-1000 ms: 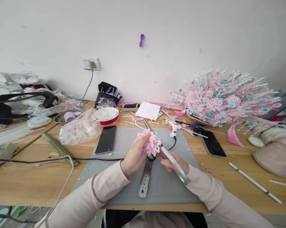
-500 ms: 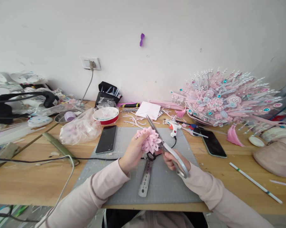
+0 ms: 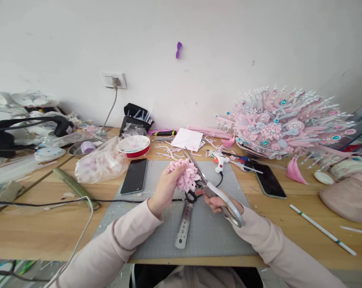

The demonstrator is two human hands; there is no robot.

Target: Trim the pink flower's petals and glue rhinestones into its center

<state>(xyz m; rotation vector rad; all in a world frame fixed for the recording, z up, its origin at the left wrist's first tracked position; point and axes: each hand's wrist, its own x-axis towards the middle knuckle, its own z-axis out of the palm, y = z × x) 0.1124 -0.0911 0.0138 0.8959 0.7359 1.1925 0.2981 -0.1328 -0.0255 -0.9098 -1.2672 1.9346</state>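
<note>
Head view: your left hand (image 3: pixel 164 192) grips the pink flower (image 3: pixel 185 178). Your right hand (image 3: pixel 220 202) holds scissors (image 3: pixel 211 188) at its petals, seemingly trimming. Steady the flower before cutting.

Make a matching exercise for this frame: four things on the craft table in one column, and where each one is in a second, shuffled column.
Things:
1. pink flower
2. scissors
3. steel ruler
4. red-rimmed bowl

Places:
A. lying flat on the grey mat
B. on the wooden table, just beyond the dark phone at the mat's left edge
C. held in the left hand
D. held in the right hand

Pairs: 1-C, 2-D, 3-A, 4-B
</note>
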